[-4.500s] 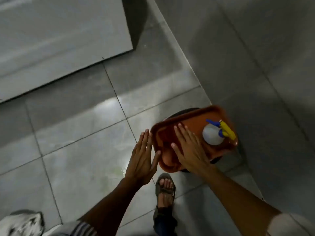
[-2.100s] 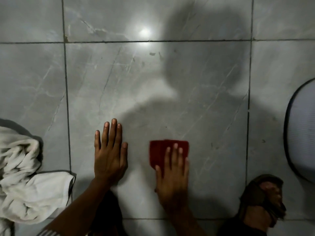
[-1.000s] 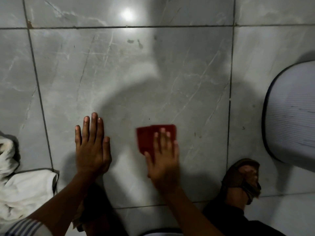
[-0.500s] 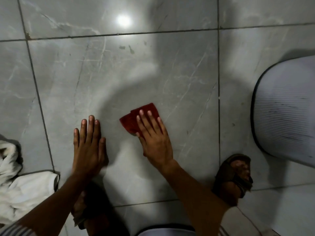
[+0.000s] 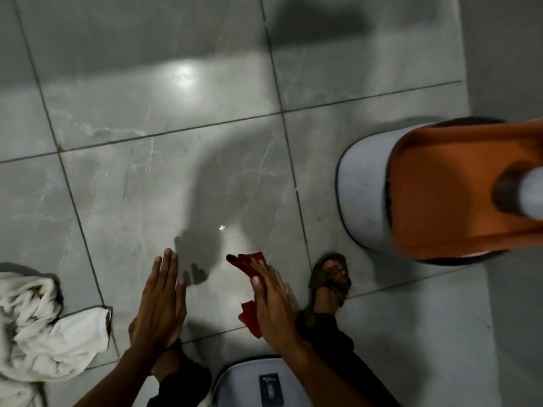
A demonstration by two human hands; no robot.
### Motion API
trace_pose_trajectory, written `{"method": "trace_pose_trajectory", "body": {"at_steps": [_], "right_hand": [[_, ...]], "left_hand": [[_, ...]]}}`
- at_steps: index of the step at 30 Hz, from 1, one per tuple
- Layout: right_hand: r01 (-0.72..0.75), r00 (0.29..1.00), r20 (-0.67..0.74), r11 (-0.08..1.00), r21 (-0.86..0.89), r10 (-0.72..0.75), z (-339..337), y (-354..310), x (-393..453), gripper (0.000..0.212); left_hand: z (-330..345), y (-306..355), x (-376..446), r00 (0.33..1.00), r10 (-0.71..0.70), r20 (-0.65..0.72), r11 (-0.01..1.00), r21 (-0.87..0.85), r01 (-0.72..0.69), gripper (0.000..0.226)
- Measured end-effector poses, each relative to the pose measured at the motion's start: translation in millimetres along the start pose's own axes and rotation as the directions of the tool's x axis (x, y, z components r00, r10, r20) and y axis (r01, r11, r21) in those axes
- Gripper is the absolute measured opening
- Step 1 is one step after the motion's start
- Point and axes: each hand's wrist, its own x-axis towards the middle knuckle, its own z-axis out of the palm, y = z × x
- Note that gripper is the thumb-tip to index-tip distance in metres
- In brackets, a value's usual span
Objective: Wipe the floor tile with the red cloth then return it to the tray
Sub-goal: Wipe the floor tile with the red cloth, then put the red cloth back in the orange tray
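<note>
My right hand (image 5: 273, 306) holds the red cloth (image 5: 248, 265) lifted off the grey floor tile (image 5: 176, 201); the cloth's ends stick out above the fingers and below the palm. My left hand (image 5: 161, 304) is raised beside it, fingers straight and together, holding nothing. The orange tray (image 5: 435, 201) sits on a round grey stool (image 5: 361, 189) at the right, with a white bottle (image 5: 531, 189) blurred at the frame edge.
A crumpled white towel (image 5: 38, 327) lies on the floor at the lower left. My sandalled foot (image 5: 330, 277) stands just right of the right hand. A grey wall runs along the right edge.
The cloth has left the tile and is now gripped in my raised right hand. My left hand lifted off the floor. The view swung right, bringing the tray into sight.
</note>
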Motion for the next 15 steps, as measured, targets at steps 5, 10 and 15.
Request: {"method": "trace_pose_trajectory", "body": {"at_steps": [5, 10, 15], "right_hand": [[-0.022, 0.981, -0.191, 0.995, 0.102, 0.041, -102.8, -36.4, -34.8, 0.045], [0.060, 0.903, -0.429, 0.996, 0.070, -0.024, -244.9, -63.3, -39.9, 0.050], [0.102, 0.863, -0.486, 0.989, -0.106, -0.141, -338.8, -39.5, 8.1, 0.053]], "left_hand": [[-30.0, 111.1, -7.3, 0.992, 0.121, 0.019, 0.991, -0.052, -0.120, 0.093], [-58.3, 257.2, 5.3, 0.946, 0.322, -0.033, 0.945, -0.051, -0.323, 0.072], [-42.0, 374.3, 20.4, 0.900, 0.437, -0.008, 0.896, -0.080, -0.436, 0.071]]}}
